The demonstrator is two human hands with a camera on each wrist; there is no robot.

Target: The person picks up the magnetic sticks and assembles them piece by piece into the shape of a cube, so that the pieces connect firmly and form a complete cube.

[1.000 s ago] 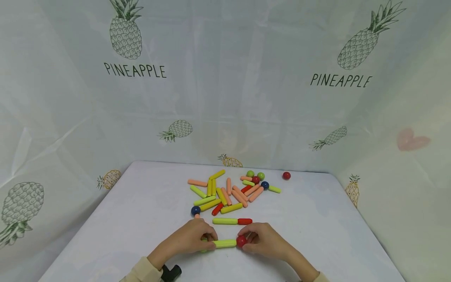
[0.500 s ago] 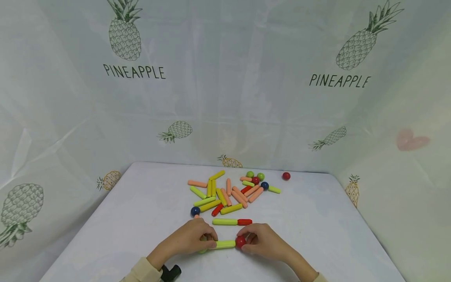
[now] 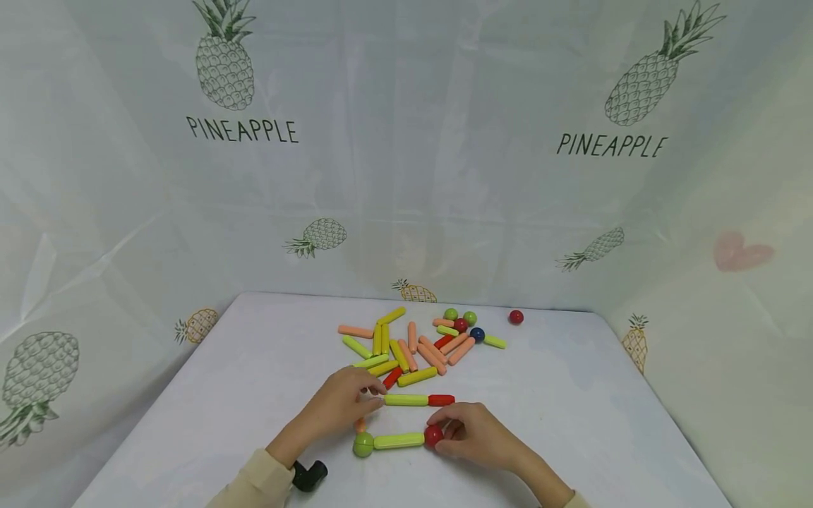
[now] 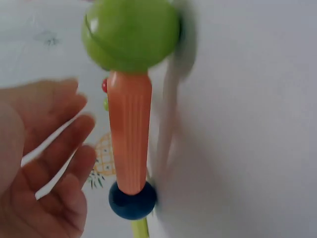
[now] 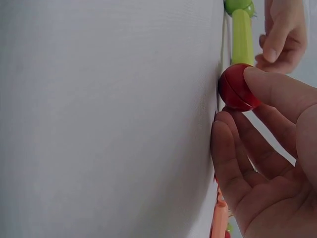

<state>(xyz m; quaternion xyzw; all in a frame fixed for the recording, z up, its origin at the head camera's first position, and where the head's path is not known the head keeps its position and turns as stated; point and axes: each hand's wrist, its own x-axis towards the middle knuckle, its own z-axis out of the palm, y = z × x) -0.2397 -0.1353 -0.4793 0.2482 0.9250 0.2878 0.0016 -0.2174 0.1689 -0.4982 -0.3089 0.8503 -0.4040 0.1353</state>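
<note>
My right hand (image 3: 480,435) pinches a red ball (image 5: 233,89) between thumb and fingers. A yellow-green rod (image 3: 399,441) joins that ball to a green ball (image 3: 363,444) on its left. From the green ball an orange rod (image 4: 130,131) runs away to a blue ball (image 4: 132,202), as the left wrist view shows; in the head view the left hand hides the blue ball and most of this rod. My left hand (image 3: 343,402) hovers beside the orange rod, fingers loosely bent and holding nothing. Close to its fingertips lies a yellow-green rod (image 3: 406,400) end to end with a red rod (image 3: 441,400).
Behind the hands lies a pile of loose yellow, green, orange and red rods, such as a yellow rod (image 3: 418,376). Several balls sit at the back right, with one red ball (image 3: 516,317) apart. A black object (image 3: 310,477) is by the left wrist.
The left hand has let go of the green ball and rod end and moved away from me, up along the orange rod. The right hand stays on the red ball.
</note>
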